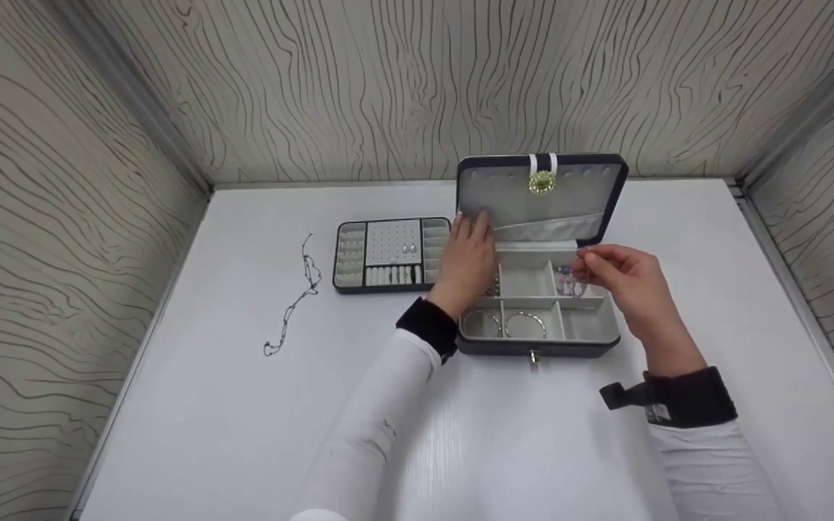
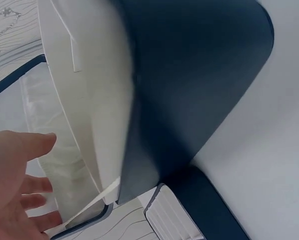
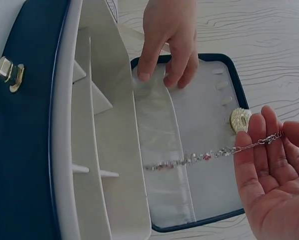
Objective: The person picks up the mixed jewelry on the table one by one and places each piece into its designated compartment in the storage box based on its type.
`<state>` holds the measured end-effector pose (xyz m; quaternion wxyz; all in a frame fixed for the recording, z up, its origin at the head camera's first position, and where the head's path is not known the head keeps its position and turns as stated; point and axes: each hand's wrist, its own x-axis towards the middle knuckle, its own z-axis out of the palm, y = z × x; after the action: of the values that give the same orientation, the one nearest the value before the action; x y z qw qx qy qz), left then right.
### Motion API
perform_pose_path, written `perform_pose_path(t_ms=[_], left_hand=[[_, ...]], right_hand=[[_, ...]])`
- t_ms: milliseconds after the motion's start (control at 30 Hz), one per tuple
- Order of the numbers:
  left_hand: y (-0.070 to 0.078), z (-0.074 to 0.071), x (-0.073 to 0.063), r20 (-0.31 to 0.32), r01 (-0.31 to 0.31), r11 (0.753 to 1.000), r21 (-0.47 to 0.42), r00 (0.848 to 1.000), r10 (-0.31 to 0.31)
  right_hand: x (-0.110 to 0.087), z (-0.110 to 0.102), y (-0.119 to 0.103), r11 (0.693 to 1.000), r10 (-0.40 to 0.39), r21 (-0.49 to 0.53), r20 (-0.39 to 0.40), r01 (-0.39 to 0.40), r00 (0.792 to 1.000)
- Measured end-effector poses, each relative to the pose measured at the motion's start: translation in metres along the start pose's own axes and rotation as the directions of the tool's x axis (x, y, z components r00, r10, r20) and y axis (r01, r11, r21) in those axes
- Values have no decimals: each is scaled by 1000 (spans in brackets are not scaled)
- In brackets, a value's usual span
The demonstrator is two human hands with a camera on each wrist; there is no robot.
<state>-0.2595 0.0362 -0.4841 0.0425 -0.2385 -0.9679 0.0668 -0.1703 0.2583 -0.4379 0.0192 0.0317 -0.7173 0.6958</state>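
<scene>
My right hand is above the right side of the dark blue jewelry box, pinching the chain end of a beaded bracelet between thumb and fingers. The bracelet's pale and pinkish beads hang down over the back right compartment. My left hand is at the left side of the raised lid, in front of its lining. Its fingers are spread and hold nothing in the left wrist view. Beside them is the lid's gathered fabric pocket.
Left of the box lies a jewelry tray with earrings and ring rolls. Farther left, a chain necklace lies loose on the white table. Bangles sit in the front compartments. Wood-patterned walls stand around the table.
</scene>
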Motion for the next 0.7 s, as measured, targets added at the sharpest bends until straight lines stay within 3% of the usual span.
perform_pose_path(t_ms=[400,700], left_hand=[[-2,-4,-1,43,-6,999,-46,999,8],[-5,-8,-1,-3,-30,999,-35,1000,30]], right_hand=[[34,42,-10,998,34,-56,8,-34,999],[67,65,-27,997,44,-68,-18,-45,999]])
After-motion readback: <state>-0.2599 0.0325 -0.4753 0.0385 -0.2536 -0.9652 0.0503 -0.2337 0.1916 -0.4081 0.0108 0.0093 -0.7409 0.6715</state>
